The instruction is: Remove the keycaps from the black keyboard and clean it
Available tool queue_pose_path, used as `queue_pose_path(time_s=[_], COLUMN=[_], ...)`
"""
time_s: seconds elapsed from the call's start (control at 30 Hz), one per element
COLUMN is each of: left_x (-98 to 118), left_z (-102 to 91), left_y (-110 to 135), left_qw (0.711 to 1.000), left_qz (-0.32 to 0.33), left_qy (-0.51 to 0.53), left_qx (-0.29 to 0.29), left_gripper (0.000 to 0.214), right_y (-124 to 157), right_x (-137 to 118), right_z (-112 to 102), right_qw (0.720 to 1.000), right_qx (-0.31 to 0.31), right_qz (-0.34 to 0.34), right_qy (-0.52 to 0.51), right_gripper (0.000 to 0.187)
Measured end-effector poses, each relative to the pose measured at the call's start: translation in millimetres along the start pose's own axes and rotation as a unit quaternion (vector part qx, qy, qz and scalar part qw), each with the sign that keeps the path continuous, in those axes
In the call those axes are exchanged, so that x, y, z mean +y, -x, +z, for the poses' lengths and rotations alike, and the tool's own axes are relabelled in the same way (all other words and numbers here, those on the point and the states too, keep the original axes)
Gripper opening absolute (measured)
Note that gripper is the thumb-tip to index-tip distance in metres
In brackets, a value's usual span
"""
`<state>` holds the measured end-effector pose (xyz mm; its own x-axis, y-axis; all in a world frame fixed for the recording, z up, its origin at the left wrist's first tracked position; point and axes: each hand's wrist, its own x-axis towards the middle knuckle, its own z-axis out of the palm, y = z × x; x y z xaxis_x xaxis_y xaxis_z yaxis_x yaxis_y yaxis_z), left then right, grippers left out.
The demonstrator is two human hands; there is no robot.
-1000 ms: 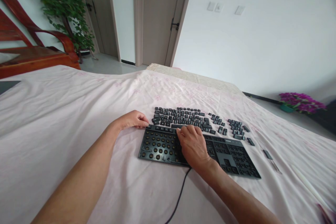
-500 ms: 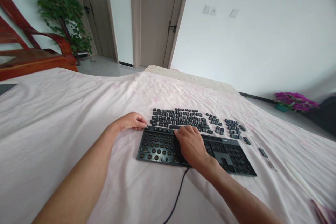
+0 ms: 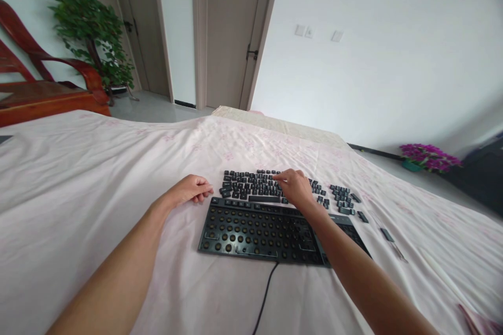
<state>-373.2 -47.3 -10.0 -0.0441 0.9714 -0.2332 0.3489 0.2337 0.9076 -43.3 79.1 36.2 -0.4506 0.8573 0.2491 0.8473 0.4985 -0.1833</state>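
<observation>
A black keyboard [image 3: 251, 230] lies on the sheet with most of its switch seats bare; a row of caps remains along its far left edge. Loose black keycaps [image 3: 255, 187] are spread in rows just beyond it, with a long space bar cap [image 3: 264, 199] nearest the keyboard. My left hand [image 3: 190, 189] rests closed on the sheet beside the keyboard's far left corner, and no object shows in it. Above the loose rows, my right hand [image 3: 294, 187] pinches with its fingertips at a small keycap, which the fingers mostly cover.
Further keycaps [image 3: 341, 194] lie in a group to the right, near a small tool with a dark handle [image 3: 387, 234]. A cable [image 3: 267, 293] runs from the keyboard toward me. Pale patterned sheet [image 3: 157, 141] covers the surface; a wooden chair [image 3: 51, 89] stands beyond.
My right hand has lifted off the keyboard and moved away from me to the loose keycaps. My left hand has drawn slightly back from the keyboard's corner. The view has shifted a little.
</observation>
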Motion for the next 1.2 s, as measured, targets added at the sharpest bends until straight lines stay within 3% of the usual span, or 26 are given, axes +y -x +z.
queue_pose_path(time_s=[0.53, 1.2], left_x=[-2, -4], left_z=[1.0, 0.4], left_y=[-2, -3], left_qw=[0.999, 0.999], left_qz=[0.010, 0.015], left_qy=[0.027, 0.029], left_qx=[0.022, 0.026], left_gripper=[0.040, 0.039], right_y=[-72, -98], right_x=[-25, -40], right_z=[31, 44], right_qw=[0.996, 0.987], right_qx=[-0.046, -0.106], right_qz=[-0.046, -0.048], right_qy=[0.061, 0.110], right_gripper=[0.020, 0.019])
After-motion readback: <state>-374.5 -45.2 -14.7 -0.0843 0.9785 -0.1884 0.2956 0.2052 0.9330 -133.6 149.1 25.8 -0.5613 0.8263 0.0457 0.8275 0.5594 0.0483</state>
